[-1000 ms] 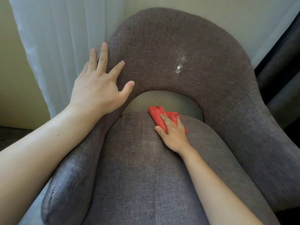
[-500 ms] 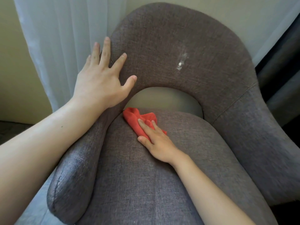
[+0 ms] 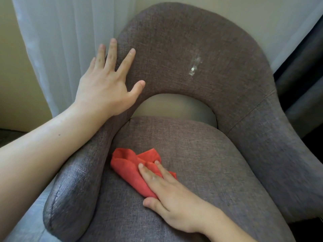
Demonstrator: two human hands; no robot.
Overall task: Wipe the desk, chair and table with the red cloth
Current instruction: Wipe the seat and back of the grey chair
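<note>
Right hand (image 3: pixel 176 194) flat on red cloth (image 3: pixel 134 170), pressing it onto chair (image 3: pixel 201 172) seat.
Fingers extended and close together on top of the cloth, thumb tucked at its near edge; nothing pinched. Cloth crumpled, lying on left side of seat cushion, just beside the left armrest (image 3: pixel 73 194). Left hand (image 3: pixel 108 84) spread wide, palm flat against left edge of the backrest, holding nothing. Whitish stain (image 3: pixel 194 68) on backrest, well apart from cloth. Sheer white curtain (image 3: pixel 70 41) behind chair.

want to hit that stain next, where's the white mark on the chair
In the head view, the white mark is on the chair's backrest, right of centre, above the gap over the seat, well above the red cloth.
</note>
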